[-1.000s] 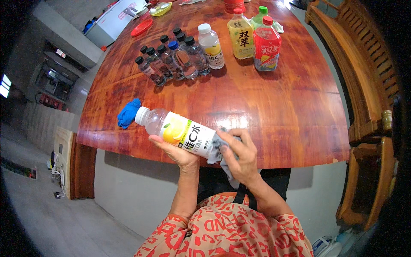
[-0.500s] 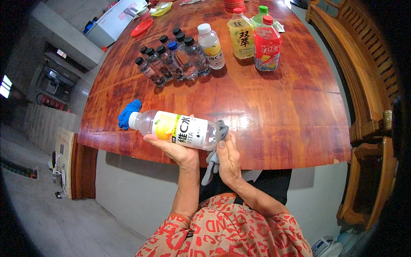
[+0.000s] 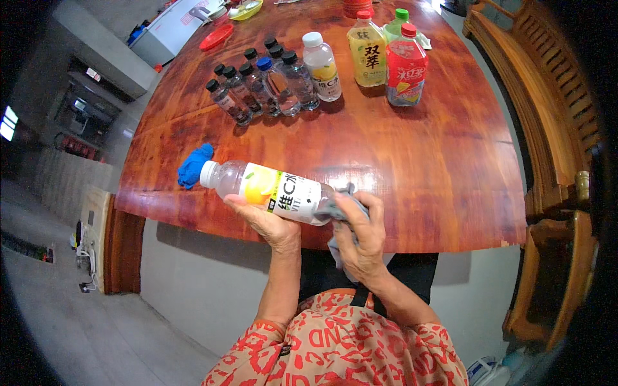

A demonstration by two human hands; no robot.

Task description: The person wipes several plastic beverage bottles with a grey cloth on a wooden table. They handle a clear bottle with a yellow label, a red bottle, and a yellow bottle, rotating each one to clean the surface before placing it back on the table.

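A clear plastic bottle point(image 3: 273, 192) with a white cap and a white label showing a yellow lemon lies nearly level above the table's near edge, cap end to the left. From underneath, my left hand point(image 3: 270, 225) grips its middle. My right hand point(image 3: 364, 231) is closed on a grey cloth point(image 3: 335, 207), which presses against the bottle's base end; part of the cloth hangs below the fingers. Just beyond the cap, a crumpled blue cloth point(image 3: 195, 166) rests on the tabletop.
On the glossy wooden table point(image 3: 418, 174) stand several dark-capped clear bottles point(image 3: 257, 87), a white-capped bottle point(image 3: 323, 71), a yellow drink bottle point(image 3: 369, 55), a red one point(image 3: 407, 71) and a green-capped one point(image 3: 396, 24). A red plate point(image 3: 216, 37) lies far left. A wooden bench point(image 3: 547, 83) flanks the right side.
My right hand and the grey cloth have shifted right and turned around the bottle's base. The bottle has moved slightly right, its base end tilting a little lower.
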